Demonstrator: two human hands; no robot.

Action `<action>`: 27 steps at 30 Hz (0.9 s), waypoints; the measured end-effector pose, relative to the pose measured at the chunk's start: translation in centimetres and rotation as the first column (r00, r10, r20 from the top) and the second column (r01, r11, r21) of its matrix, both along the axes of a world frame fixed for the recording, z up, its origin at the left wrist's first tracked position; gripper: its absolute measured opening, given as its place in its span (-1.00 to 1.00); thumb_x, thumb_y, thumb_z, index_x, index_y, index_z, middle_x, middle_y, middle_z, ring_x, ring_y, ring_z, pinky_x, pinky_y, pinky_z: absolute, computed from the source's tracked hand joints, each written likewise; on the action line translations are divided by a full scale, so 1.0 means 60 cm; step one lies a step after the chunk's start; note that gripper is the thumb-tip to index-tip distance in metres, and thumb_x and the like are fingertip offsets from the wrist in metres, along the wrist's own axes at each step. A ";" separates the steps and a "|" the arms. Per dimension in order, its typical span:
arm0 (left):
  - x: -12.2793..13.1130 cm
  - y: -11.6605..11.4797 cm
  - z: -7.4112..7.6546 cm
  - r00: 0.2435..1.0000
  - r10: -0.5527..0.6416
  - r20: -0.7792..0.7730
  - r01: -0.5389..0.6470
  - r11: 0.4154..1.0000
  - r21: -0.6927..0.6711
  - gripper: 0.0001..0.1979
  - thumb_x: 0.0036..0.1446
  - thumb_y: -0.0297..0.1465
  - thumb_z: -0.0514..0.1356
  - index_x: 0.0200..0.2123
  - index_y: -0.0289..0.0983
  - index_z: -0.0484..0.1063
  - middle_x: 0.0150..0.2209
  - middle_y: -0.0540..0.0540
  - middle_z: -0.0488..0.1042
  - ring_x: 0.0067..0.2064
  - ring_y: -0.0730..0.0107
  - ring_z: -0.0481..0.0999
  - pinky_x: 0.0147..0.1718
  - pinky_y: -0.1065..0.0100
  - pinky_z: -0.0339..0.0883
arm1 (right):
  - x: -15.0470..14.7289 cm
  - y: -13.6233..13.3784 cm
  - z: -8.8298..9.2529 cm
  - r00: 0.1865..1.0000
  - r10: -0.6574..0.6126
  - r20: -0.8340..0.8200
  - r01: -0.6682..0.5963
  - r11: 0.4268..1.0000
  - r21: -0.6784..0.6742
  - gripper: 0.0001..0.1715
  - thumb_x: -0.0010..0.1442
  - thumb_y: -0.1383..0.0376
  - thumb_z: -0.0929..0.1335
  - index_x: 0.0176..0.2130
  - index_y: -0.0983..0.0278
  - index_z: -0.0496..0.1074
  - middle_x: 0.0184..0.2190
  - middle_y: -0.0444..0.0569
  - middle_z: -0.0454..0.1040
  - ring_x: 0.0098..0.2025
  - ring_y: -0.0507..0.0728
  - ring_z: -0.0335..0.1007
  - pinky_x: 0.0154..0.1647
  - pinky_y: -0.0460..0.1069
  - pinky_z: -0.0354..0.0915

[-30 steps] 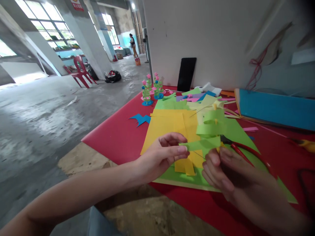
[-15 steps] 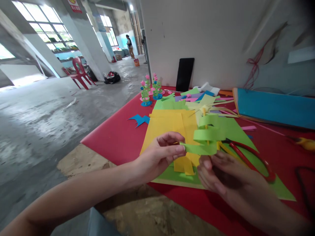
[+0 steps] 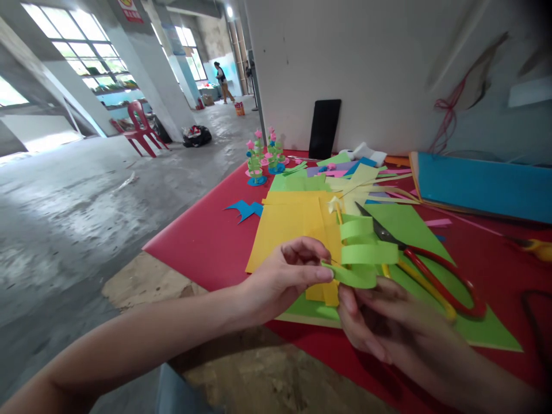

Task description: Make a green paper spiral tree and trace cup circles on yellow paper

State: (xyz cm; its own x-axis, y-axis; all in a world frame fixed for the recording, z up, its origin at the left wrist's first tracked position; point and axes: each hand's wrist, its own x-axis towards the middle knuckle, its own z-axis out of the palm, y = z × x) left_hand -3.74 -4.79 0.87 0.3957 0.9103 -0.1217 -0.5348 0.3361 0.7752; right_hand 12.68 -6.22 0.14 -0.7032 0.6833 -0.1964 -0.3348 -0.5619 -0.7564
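Observation:
A light green paper strip [image 3: 366,253] coils in loops around a thin yellow stick [image 3: 338,214] topped by a small pale paper flower [image 3: 333,203]. My left hand [image 3: 287,275] pinches the free end of the strip between thumb and forefinger. My right hand [image 3: 379,322] is closed around the lower end of the stick, fingers curled under the coil. Both hands hover over yellow paper sheets [image 3: 293,224] and a green sheet [image 3: 405,230] on the red table [image 3: 207,236].
Red-handled scissors [image 3: 435,276] lie on the green sheet just right of my hands. Finished paper flowers [image 3: 263,158] stand at the table's far left, a blue scrap [image 3: 245,210] nearby, a black phone [image 3: 324,129] against the wall, a blue folder [image 3: 483,187] at right. A person walks far off.
The coil and stick have tilted and shifted left and lower, uncovering the scissors' blades. My right hand has slid left under the coil; my left hand keeps its pinch.

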 end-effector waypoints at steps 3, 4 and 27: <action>0.000 -0.002 0.000 1.000 -0.023 -0.009 0.023 1.000 0.002 -0.77 -0.26 -0.50 0.36 -0.48 -0.32 0.38 -0.50 0.05 0.41 -0.48 0.53 0.43 -0.43 0.49 0.25 | -0.001 -0.002 0.000 1.000 0.005 -0.008 -0.005 1.000 -0.011 -0.77 0.18 0.26 0.25 -0.43 0.31 0.37 -0.71 -0.16 0.26 -0.66 -0.09 0.10 -0.59 -0.14 -0.02; 0.000 -0.002 0.001 0.999 -0.035 -0.008 0.035 0.999 0.002 -0.77 -0.26 -0.49 0.36 -0.48 -0.31 0.38 -0.52 0.05 0.41 -0.48 0.53 0.42 -0.44 0.49 0.24 | -0.001 -0.003 0.000 1.000 0.005 -0.015 -0.006 1.000 -0.012 -0.77 0.19 0.26 0.24 -0.43 0.31 0.37 -0.71 -0.16 0.26 -0.66 -0.09 0.11 -0.59 -0.14 -0.02; -0.004 0.000 -0.006 0.996 -0.083 -0.011 0.084 0.996 0.003 -0.78 -0.20 -0.46 0.35 -0.40 -0.32 0.44 -0.48 -0.01 0.49 -0.47 0.45 0.47 -0.36 0.43 0.27 | 0.001 -0.002 -0.007 0.996 0.032 -0.086 -0.029 0.999 0.040 -0.73 0.23 0.30 0.19 -0.41 0.30 0.38 -0.69 -0.17 0.26 -0.65 -0.09 0.13 -0.61 -0.14 -0.02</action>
State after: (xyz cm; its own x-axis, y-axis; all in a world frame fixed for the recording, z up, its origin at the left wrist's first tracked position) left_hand -3.98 -4.80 0.51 0.4690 0.8746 -0.1231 -0.4965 0.3764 0.7822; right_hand 12.72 -6.32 -0.28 -0.7369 0.6674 -0.1077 -0.3830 -0.5434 -0.7471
